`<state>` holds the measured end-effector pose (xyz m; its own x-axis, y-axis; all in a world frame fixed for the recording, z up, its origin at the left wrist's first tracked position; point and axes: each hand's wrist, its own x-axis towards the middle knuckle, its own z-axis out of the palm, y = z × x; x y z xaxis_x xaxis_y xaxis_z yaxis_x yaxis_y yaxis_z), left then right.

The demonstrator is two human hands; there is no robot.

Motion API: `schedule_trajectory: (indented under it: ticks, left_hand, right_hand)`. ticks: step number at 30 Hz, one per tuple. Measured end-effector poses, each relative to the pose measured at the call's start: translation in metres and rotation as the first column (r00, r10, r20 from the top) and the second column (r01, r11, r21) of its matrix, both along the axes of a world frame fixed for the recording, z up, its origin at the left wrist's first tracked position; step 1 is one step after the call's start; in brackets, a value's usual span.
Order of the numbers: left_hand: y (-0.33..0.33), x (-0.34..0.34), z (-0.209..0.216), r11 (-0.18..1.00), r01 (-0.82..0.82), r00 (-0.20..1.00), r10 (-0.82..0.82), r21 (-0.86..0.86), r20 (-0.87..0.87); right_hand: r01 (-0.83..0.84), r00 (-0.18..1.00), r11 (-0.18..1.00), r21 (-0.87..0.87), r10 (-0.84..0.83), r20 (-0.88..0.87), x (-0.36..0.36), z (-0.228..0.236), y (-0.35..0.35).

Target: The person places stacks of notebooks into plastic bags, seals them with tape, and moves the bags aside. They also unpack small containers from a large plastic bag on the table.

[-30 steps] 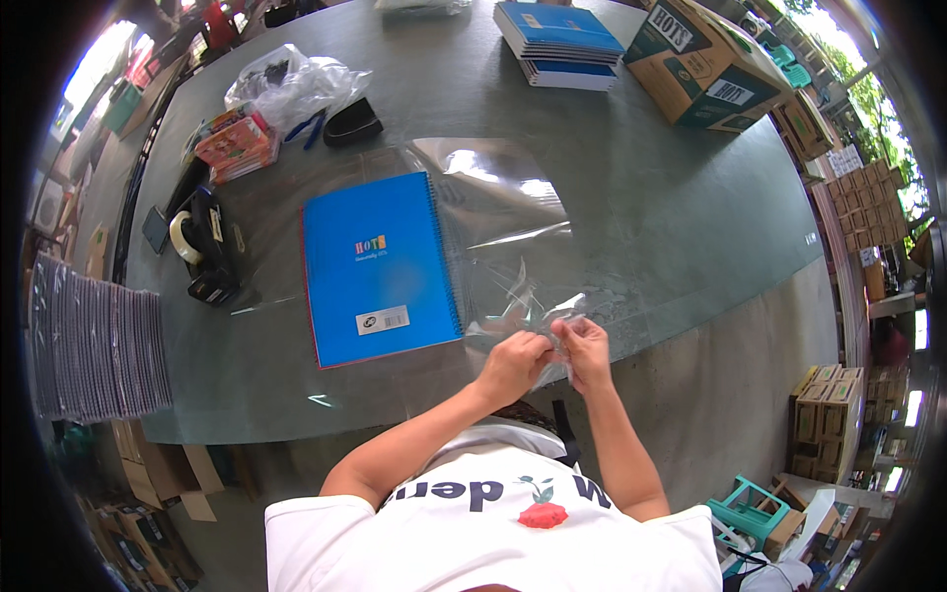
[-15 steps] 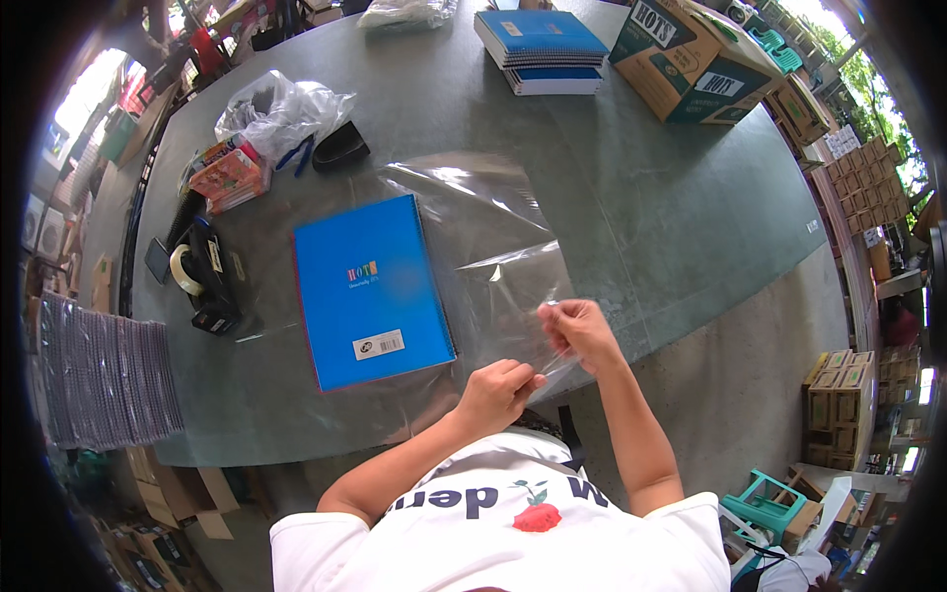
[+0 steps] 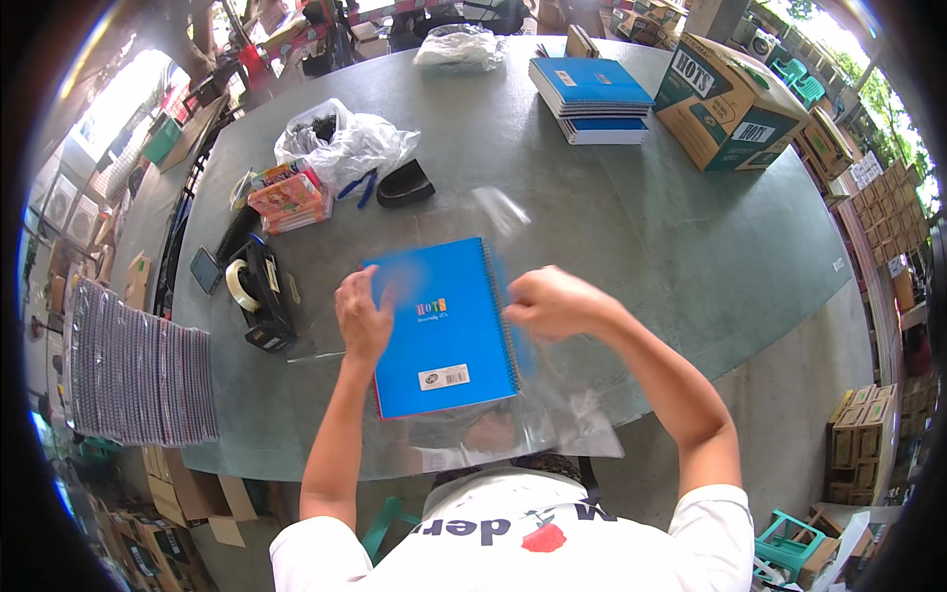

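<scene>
A blue spiral-bound notebook (image 3: pixel 444 355) lies flat before me, its wire binding on the right. My left hand (image 3: pixel 363 314) rests at its upper left edge, fingers somewhat spread, the thumb side over the cover. Beside the binding, my right hand (image 3: pixel 552 304) is closed; whatever it pinches is hidden. A faint blue smear shows right of the binding. Clear plastic film (image 3: pixel 582 429) spreads under and around the notebook, wrinkled near the table's front edge.
A black tape dispenser (image 3: pixel 264 301) stands left, near wrapped notebooks (image 3: pixel 138 365) in a tall stack. Behind are a blue-handled tool (image 3: pixel 357 187), a black holder (image 3: pixel 405 185) and a white plastic bag (image 3: pixel 345 143). Blue notebooks (image 3: pixel 592 84) and a carton (image 3: pixel 730 104) sit at the back right.
Both hands have left the film's near right corner. My left hand has moved up and left to the notebook's edge; my right hand has moved up to the binding. The view has shifted.
</scene>
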<state>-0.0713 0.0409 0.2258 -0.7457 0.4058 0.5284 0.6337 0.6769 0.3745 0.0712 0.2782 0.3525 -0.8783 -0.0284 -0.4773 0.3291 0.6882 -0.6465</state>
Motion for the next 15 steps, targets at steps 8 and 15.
schedule_trajectory:
  ticks: [8, 15]
  left_hand:
    - [-0.007, -0.018, -0.053, 0.993, -0.022, 0.975, -0.005, 0.119, 0.224]
    - [0.025, -0.061, 0.025, 0.992, 0.113, 0.98, -0.12, -0.053, -0.161]
  right_hand:
    - [-0.357, 0.932, 0.928, 0.107, 0.347, 0.106, -0.07, -0.078, -0.101]
    - [-0.069, 0.835, 0.969, 0.238, 0.186, -0.517, 0.028, -0.125, -0.103]
